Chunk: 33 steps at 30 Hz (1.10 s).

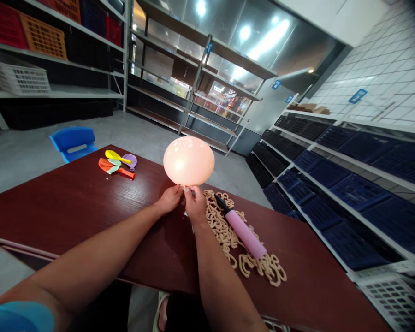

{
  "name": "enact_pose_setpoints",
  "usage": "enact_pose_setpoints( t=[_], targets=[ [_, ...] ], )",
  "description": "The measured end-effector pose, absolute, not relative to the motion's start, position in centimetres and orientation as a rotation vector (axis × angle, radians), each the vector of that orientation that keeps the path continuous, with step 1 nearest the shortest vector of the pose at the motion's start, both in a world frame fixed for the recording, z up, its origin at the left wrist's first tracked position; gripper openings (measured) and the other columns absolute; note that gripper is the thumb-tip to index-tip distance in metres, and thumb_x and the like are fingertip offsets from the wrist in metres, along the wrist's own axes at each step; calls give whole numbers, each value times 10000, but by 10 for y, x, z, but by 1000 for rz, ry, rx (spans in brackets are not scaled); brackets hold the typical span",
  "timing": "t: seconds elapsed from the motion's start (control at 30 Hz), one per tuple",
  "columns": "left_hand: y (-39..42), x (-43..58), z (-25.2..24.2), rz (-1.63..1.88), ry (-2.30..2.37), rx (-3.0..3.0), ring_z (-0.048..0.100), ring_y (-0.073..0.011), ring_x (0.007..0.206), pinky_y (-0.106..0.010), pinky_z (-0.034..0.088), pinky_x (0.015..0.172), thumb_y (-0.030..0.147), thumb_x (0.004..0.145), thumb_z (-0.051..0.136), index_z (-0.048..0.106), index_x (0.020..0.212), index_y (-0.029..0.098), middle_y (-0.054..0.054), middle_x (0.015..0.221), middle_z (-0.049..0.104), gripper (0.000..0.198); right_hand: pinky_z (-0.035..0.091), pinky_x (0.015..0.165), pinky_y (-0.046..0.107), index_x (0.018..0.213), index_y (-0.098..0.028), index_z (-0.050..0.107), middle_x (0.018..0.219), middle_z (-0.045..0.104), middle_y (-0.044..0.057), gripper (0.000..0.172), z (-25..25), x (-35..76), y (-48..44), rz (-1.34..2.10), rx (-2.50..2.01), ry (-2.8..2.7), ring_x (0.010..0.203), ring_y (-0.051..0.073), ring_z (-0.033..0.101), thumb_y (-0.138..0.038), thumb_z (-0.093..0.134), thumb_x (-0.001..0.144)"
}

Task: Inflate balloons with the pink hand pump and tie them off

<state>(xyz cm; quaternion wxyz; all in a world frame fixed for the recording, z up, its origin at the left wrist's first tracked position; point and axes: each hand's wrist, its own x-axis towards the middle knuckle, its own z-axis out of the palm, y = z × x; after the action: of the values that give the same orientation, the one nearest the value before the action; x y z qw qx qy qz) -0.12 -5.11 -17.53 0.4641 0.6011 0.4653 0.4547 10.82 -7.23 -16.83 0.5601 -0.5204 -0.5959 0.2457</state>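
One inflated pink balloon (189, 160) just above left hand (170, 199) and right hand (196, 205), neck (183, 186) in the hands' close fingertip grip.

The left hand (171, 198) and right hand (195, 205) pinch the neck of a round, inflated pale pink balloon (189, 161) above a dark reddish-brown wooden table (134, 221). Beside the right hand, a pink cylindrical pump with a black nozzle (245, 233) lies on tangled beige squiggly strands (216, 221). Farther left, limp yellow, purple, mint-green and orange-red balloons (117, 157) overlap near a blue plastic chair (74, 143).
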Motion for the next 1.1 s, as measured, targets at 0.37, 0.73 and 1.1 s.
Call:
enact_pose_setpoints(
  t=[0.37,0.73,1.1],
  targets=[
    [-49,-2,-179,1078,1033,1338,408,-106,461,-213,301,434,444,808,441,534,761,168,7,529,490,294,415,407,193,836,-171,594,657,602,-25,277,-165,111,-70,903,-1139,-1230,420,63,485,-391,635,672],
    [-53,0,-178,1079,919,1210,343,-67,412,-188,256,392,453,799,482,498,758,162,18,535,475,294,347,354,168,761,-184,560,539,580,-40,251,-162,109,-72,990,-1187,-1148,437,87,513,-383,652,640],
    [-64,-2,-156,878,706,1097,203,-31,367,-166,135,359,464,782,515,427,615,151,58,461,287,365,287,346,175,756,-209,426,414,496,-88,202,-161,108,-69,967,-1109,-1043,315,65,389,-383,526,734]
  ],
)
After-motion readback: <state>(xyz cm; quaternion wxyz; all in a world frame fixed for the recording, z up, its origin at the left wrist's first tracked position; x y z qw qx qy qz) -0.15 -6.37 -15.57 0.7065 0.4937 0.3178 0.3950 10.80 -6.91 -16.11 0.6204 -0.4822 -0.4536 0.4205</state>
